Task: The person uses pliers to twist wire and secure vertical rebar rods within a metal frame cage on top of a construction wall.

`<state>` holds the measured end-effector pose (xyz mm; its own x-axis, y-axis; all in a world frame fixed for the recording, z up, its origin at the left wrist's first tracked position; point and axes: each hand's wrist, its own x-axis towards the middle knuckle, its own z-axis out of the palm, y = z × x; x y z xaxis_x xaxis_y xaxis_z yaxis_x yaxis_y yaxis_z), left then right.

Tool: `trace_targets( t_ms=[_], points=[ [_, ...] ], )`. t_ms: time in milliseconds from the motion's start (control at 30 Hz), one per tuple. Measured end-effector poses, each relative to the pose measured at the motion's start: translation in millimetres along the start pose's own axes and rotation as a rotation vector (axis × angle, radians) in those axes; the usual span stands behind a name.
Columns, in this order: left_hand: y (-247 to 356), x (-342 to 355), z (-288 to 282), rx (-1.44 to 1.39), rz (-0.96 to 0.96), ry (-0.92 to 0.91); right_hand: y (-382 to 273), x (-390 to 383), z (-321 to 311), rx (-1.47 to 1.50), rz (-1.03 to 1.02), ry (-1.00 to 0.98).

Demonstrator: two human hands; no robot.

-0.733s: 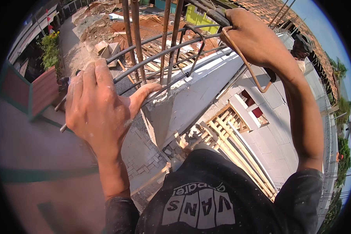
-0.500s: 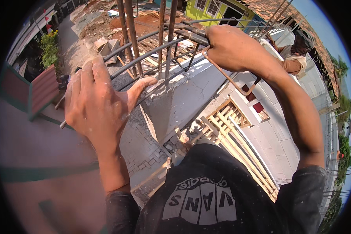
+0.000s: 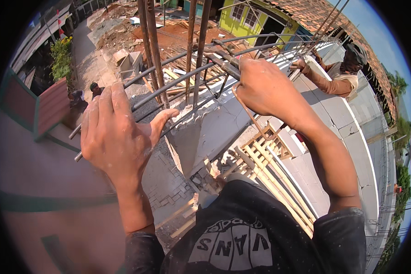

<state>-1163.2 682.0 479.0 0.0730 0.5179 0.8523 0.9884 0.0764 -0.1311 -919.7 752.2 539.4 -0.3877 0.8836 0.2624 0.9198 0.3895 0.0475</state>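
My left hand lies over the long steel reinforcing bars with its fingers stretched out and the thumb apart. Two bar ends stick out to the left of it. My right hand is closed around a dark steel bar tool, whose forked-looking end lies across the reinforcing bars. From beneath that fist hangs a thin brown bent rod; whether the hand also holds it I cannot tell. Thin ties link the long bars, and rusty upright bars rise between my hands.
A pale block wall curves along the right, with a co-worker leaning at it. Bamboo poles lie below me. Down at the left are a paved walkway, a reddish panel and a person's head.
My right hand and the steel tool have moved down and slightly left. My left hand stays on the bars. The co-worker's forearm now shows stretched along the wall; the view has shifted slightly.
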Motion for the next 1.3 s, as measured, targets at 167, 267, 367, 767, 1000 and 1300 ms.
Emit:
trace_targets(
  t_ms=[167, 267, 367, 767, 1000, 1300],
  points=[
    [-7.4, -3.5, -8.4, -0.044, -0.028, -0.049, 2.7, 22.6, -35.9, -0.048, -0.084, -0.134],
    [-10.0, -2.0, -9.3, -0.032, -0.032, -0.088, -4.2, 15.0, -50.7, 0.117, -0.005, 0.119],
    [-2.9, -2.7, -9.3, -0.083, -0.011, -0.071, -16.9, -0.3, 10.1, 0.08, -0.05, 0.135],
    [-7.4, -7.4, -3.6, -0.059, -0.068, -0.086, 1.6, 25.3, -20.5, -0.046, -0.128, -0.123],
    [0.8, -8.6, -5.2, -0.089, -0.076, -0.114, 3.0, -5.5, 32.8, 0.047, -0.052, 0.247],
    [-1.8, -11.2, -5.7, -0.057, -0.072, -0.128, -3.4, -8.2, 35.4, 0.168, -0.046, 0.178]
  ],
)
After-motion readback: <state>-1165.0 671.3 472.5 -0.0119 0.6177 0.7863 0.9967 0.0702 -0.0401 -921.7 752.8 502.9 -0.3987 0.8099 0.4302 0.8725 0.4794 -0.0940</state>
